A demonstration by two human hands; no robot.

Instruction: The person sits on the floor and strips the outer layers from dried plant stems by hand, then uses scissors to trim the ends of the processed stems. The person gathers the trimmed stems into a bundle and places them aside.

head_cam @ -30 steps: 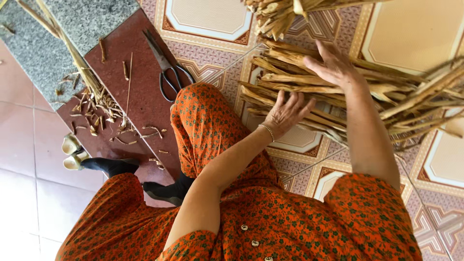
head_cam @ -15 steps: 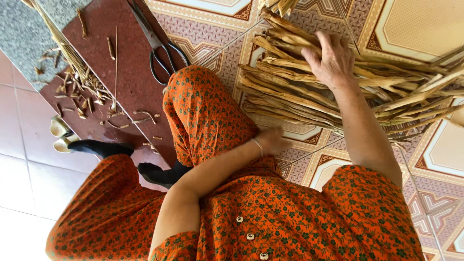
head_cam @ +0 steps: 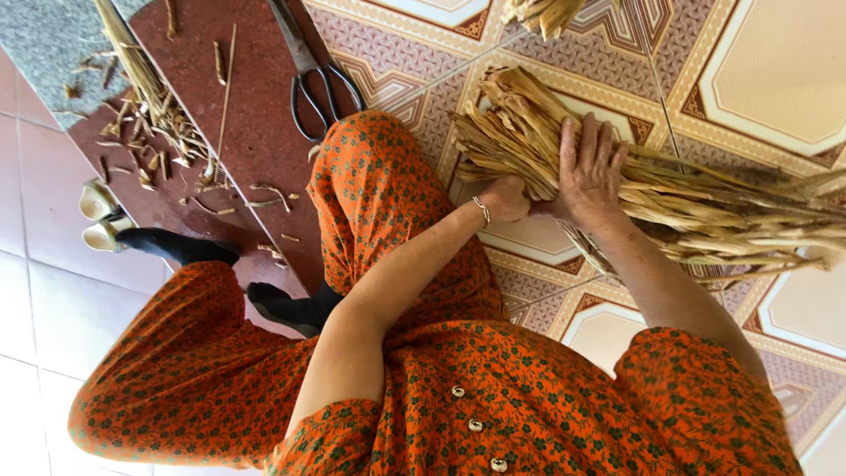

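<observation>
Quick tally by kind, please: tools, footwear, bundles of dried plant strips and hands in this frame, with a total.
Black-handled metal scissors: 1
Pale slip-on sandals: 2
Bundles of dried tan plant strips: 2, the big bundle under the hands and a small one at the top edge
Hands: 2, left hand and right hand, both on the big bundle
Total: 7

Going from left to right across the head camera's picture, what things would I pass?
Pale sandals → heap of dry cuttings on the dark red step → black-handled scissors → left hand → right hand pressing down on the bundle of dried leaves, whose far end reaches the right edge.
</observation>
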